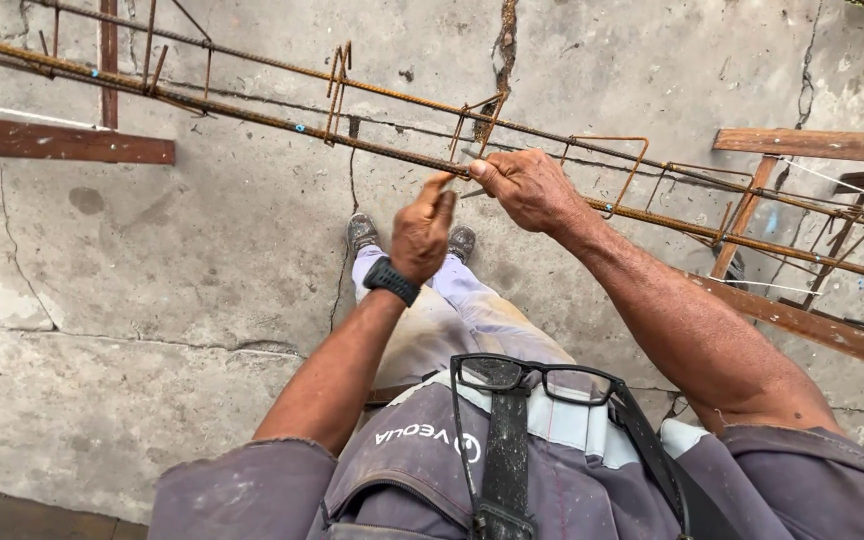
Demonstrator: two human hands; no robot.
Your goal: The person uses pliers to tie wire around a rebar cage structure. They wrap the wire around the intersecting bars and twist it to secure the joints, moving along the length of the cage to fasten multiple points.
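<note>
A long cage of rusty steel bars (252,112) runs from upper left to right, with bent rusty stirrups (337,85) hung along it. My right hand (530,187) sits on the near bar and pinches a thin tie wire (473,192) between thumb and forefinger. My left hand (424,230), with a black watch on the wrist, is raised just left of it, fingers curled and thumb up, touching the same wire end. Another stirrup (624,170) stands just right of my right hand.
Cracked concrete floor (152,300) lies below. Brown wooden trestles carry the cage at the left (62,142) and right (802,320). My shoes (362,232) stand under the bars. Black glasses (537,378) hang at my chest.
</note>
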